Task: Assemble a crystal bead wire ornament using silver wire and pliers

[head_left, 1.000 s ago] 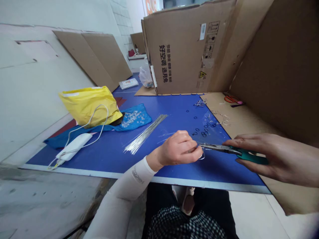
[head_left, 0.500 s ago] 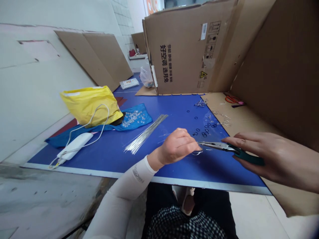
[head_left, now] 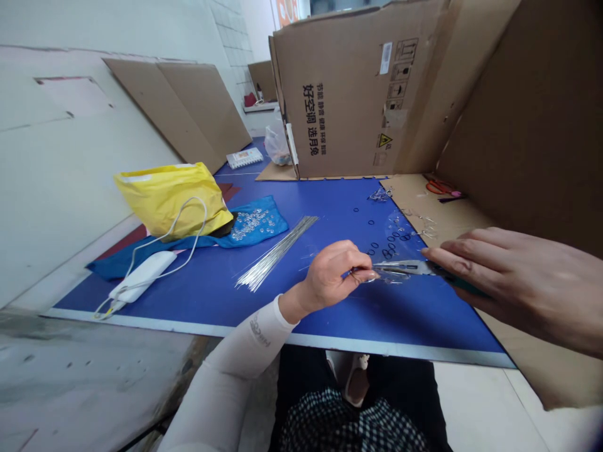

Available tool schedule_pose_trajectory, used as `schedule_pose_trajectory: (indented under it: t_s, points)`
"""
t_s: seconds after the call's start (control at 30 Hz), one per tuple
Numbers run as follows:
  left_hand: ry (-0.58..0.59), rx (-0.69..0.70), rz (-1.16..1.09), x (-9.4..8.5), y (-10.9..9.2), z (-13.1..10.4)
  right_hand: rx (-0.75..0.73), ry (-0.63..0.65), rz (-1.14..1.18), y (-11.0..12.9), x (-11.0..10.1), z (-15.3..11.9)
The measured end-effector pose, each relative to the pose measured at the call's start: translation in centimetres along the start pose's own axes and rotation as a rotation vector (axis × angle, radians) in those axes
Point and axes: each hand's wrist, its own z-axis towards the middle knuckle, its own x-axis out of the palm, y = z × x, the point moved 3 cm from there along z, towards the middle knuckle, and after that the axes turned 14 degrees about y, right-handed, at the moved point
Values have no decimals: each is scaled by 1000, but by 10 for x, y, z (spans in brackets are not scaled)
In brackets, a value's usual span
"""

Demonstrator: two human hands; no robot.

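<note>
My left hand pinches a thin piece of bent wire above the blue tabletop. From the right, my right hand grips needle-nose pliers with green handles, mostly covered by the palm. The pliers' tips reach the wire at my left fingertips. Behind the pliers lie several dark rings. A bundle of straight silver wires rests to the left of my left hand. Small wire pieces are heaped farther back.
A yellow bag, clear beads on blue cloth and a white power strip with its cord occupy the left. A large cardboard box stands behind. Red-handled scissors lie on cardboard at right.
My right hand has turned and shifted slightly up, rotating the pliers with it. The fingers of my left hand have turned a little, showing more of the thumb.
</note>
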Motion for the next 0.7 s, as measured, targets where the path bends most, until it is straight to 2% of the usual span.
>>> schedule_pose_trajectory:
  t_s: [0.2, 0.47, 0.6, 0.7]
  points:
    - [21, -163, -128, -2, 1, 0, -29, -18, -84, 0, 0, 0]
    - [78, -448, -545, 1, 8, -2, -99, 28, -195, -4, 6, -9]
    - [100, -506, -665, 3, 12, -1, -141, 37, -274, -5, 7, -12]
    - [95, -526, -698, 4, 15, -1, -93, 44, -295, -3, 6, -6]
